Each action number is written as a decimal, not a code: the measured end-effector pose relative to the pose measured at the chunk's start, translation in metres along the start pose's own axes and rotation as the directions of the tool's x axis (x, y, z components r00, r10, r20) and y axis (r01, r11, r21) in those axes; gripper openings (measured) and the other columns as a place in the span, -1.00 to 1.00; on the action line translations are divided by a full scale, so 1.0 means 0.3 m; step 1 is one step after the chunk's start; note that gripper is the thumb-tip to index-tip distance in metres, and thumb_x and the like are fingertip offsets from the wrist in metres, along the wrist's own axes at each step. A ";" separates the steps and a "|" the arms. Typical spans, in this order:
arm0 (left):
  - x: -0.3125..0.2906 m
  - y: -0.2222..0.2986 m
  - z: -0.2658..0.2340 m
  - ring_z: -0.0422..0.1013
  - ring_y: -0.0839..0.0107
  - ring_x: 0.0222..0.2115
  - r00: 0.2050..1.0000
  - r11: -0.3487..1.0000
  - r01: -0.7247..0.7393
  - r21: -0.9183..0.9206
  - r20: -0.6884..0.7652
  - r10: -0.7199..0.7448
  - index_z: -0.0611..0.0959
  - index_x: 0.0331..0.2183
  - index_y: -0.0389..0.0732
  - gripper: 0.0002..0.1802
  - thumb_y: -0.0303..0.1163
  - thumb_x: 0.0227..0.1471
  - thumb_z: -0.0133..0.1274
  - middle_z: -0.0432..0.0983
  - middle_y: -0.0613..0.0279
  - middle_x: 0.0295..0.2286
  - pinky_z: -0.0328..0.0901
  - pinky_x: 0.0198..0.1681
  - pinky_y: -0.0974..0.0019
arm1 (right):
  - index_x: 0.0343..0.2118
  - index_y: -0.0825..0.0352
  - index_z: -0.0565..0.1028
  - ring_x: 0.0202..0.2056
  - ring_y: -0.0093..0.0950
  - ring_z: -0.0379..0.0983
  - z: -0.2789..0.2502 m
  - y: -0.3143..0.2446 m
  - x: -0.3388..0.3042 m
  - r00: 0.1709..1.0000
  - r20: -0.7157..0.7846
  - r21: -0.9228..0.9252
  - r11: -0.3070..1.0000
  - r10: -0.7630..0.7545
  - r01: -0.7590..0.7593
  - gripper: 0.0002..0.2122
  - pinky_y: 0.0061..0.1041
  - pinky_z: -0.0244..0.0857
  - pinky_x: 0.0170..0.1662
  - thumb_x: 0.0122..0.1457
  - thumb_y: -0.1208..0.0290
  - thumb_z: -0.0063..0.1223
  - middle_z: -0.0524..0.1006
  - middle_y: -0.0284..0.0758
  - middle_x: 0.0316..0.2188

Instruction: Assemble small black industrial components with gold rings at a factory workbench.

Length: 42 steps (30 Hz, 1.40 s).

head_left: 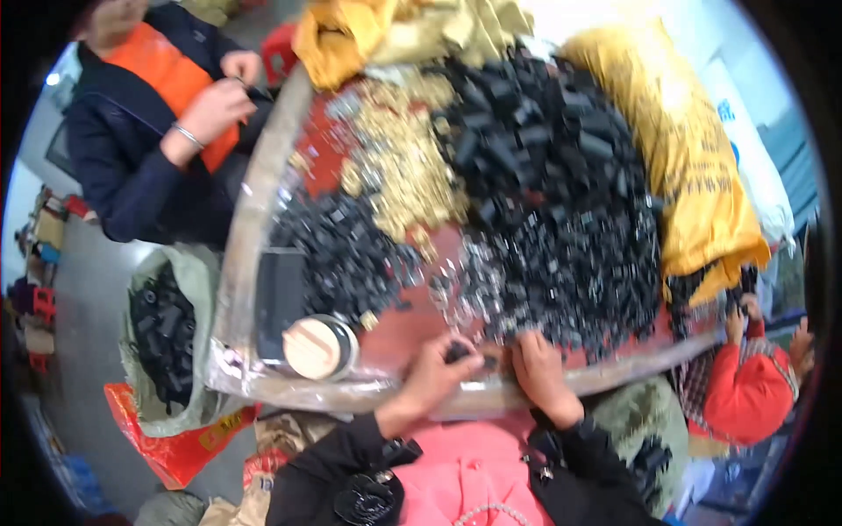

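Room: grey floor beyond the left edge, with red stools well apart from the table.
Table: reddish top inside a pale rim, which is wrapped in clear plastic at the near-left corner.
Left hand: the wearer's left hand is at the middle of the near edge, thumb and fingers pinched around a small black piece.
Right hand: the wearer's right hand, well clear of the left, rests at the near edge with fingers bunched and pointing down beside the small black parts; whether it grips one, I cannot tell.
Black heaps: small parts spread toward the right edge; larger black tubes lie behind them toward the far edge; another black heap sits near the left edge.
Gold and clear: gold-coloured pieces lie between the heaps, clear bits nearer the hands.
Near-left corner: round jar with a cream top, just beside a dark flat rectangular object.
Right edge: yellow sack.
Left edge: co-worker in a dark jacket, both hands raised close together.
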<state>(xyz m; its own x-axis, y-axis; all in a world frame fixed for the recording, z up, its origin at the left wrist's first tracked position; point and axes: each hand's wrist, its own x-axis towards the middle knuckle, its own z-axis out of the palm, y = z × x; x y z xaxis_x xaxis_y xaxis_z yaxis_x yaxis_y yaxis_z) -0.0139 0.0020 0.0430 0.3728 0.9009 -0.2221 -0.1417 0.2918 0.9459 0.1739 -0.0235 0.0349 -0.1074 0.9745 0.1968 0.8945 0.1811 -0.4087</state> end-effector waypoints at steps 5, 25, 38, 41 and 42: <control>-0.028 0.082 0.058 0.33 0.53 -0.53 0.968 0.927 -0.250 0.281 0.053 0.245 0.52 -0.40 -0.25 -0.82 -0.44 -0.16 0.07 0.40 0.30 -0.57 0.24 -0.47 0.44 | -0.48 0.31 0.30 -0.69 -0.61 0.18 -0.142 -0.109 0.006 0.873 0.462 0.751 0.456 0.155 -0.478 -0.94 -0.66 0.04 -0.66 0.06 0.47 -0.14 0.29 -0.45 -0.64; -0.014 0.131 0.075 0.38 0.37 -0.52 0.960 0.888 -0.278 0.367 0.081 0.268 0.50 -0.46 -0.26 -0.84 -0.40 -0.15 0.06 0.42 0.14 -0.55 0.25 -0.45 0.38 | -0.38 0.33 0.34 -0.66 -0.70 0.08 -0.156 -0.111 0.020 0.632 0.767 0.506 -0.502 -0.111 -0.701 -0.90 -0.75 -0.01 -0.61 0.09 0.42 -0.14 0.32 -0.43 -0.57; 0.016 0.080 0.059 0.36 0.54 -0.65 0.990 0.969 -0.119 0.217 -0.048 0.132 0.51 -0.54 -0.32 -0.75 -0.29 -0.11 0.05 0.44 0.17 -0.67 0.25 -0.56 0.40 | -0.49 0.36 0.36 -0.68 -0.69 0.17 -0.171 -0.197 0.047 0.850 0.484 0.772 0.356 0.208 -0.527 -0.92 -0.71 0.03 -0.63 0.08 0.48 -0.12 0.34 -0.47 -0.64; 0.018 0.086 0.057 0.35 0.58 -0.65 0.990 0.974 -0.119 0.191 -0.048 0.130 0.51 -0.55 -0.32 -0.74 -0.28 -0.11 0.04 0.45 0.21 -0.67 0.24 -0.58 0.43 | -0.52 0.38 0.35 -0.67 -0.71 0.19 -0.164 -0.204 0.062 0.993 -0.044 0.432 0.894 -0.107 0.115 -0.92 -0.70 0.04 -0.63 0.06 0.51 -0.12 0.34 -0.49 -0.67; 0.017 0.089 0.056 0.34 0.61 -0.65 0.990 0.977 -0.119 0.177 -0.048 0.129 0.51 -0.56 -0.33 -0.73 -0.28 -0.11 0.04 0.45 0.23 -0.67 0.24 -0.59 0.44 | -0.52 0.38 0.35 -0.67 -0.71 0.19 -0.166 -0.204 0.062 0.993 -0.043 0.432 0.894 -0.108 0.116 -0.92 -0.70 0.04 -0.63 0.06 0.51 -0.12 0.34 -0.49 -0.67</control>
<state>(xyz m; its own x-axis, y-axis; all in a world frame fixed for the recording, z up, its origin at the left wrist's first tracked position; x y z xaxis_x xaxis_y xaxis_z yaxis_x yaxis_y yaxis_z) -0.0004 0.0089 0.0710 0.3068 0.9455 -0.1092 -0.0207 0.1213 0.9924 0.1388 -0.0230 0.1080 -0.1845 0.9427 0.2779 0.6002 0.3320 -0.7277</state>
